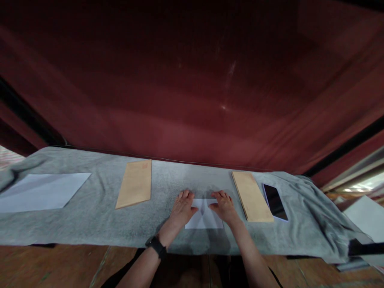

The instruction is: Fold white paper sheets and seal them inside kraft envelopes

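A white sheet of paper, which looks folded, lies flat on the grey cloth in front of me. My left hand rests over its left side, thumb on the paper and fingers stretched toward the far left corner. On the other side, my right hand lies over the right edge with its thumb pointing inward. Both hands have thumb and fingers apart, and the sheet's middle shows between them. A dark watch is on my left wrist.
Brown envelopes lie stacked right of my hands, beside a phone. One brown envelope lies to the left, and white paper farther left. A dark red fabric wall rises behind the cloth-covered table.
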Demonstrator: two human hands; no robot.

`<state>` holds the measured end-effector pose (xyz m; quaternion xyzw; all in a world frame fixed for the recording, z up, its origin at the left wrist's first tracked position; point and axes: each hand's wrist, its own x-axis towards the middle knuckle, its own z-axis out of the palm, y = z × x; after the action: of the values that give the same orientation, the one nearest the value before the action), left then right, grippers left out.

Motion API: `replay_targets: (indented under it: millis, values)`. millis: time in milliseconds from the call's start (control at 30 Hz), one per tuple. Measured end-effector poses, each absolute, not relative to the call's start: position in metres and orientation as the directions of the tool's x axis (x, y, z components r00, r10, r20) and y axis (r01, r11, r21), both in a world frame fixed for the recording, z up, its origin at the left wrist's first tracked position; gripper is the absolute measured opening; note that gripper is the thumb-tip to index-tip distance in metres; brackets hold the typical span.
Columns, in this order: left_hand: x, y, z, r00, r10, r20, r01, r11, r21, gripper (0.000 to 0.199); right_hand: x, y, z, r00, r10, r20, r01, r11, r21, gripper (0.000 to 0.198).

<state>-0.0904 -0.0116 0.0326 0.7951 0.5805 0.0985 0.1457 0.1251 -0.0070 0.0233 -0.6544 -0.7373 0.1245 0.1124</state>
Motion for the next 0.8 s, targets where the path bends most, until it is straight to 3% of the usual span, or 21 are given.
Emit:
replay_targets:
  millis: [200,267,400,533,600,700,800]
  values:
    - [-0.091,-0.006,0.023,0.289,0.956,0.046,0.864,-0.281,0.418,0.019,0.124,-0.002,0.023,-0.103,0.995,-0.015,0.95,0.094,-0.297,0.021]
    - [-0.091,-0.004,0.027,0.285,0.956,0.072,0.847,-0.287,0.447,0.011,0.123,-0.001,0.027,-0.138,0.99,0.039,0.924,0.143,-0.354,0.013]
    - [-0.094,-0.002,0.052,0.195,0.942,0.273,0.802,-0.313,0.509,0.012,0.121,0.002,0.043,-0.097,0.947,0.307,0.773,0.266,-0.576,0.022]
    - [-0.103,-0.007,0.071,0.181,0.847,0.501,0.817,-0.413,0.403,0.013,0.121,-0.001,0.054,-0.059,0.838,0.543,0.73,0.407,-0.549,0.023]
    - [-0.107,-0.012,0.069,0.262,0.819,0.511,0.834,-0.458,0.307,0.017,0.121,-0.006,0.052,-0.121,0.833,0.54,0.754,0.431,-0.496,0.022]
    - [-0.11,-0.02,0.054,0.416,0.807,0.419,0.826,-0.528,0.197,0.022,0.123,-0.015,0.043,-0.259,0.868,0.424,0.812,0.433,-0.391,0.022]
    - [-0.112,-0.028,0.038,0.509,0.809,0.295,0.793,-0.573,0.204,0.03,0.124,-0.025,0.036,-0.4,0.876,0.27,0.824,0.473,-0.313,0.025]
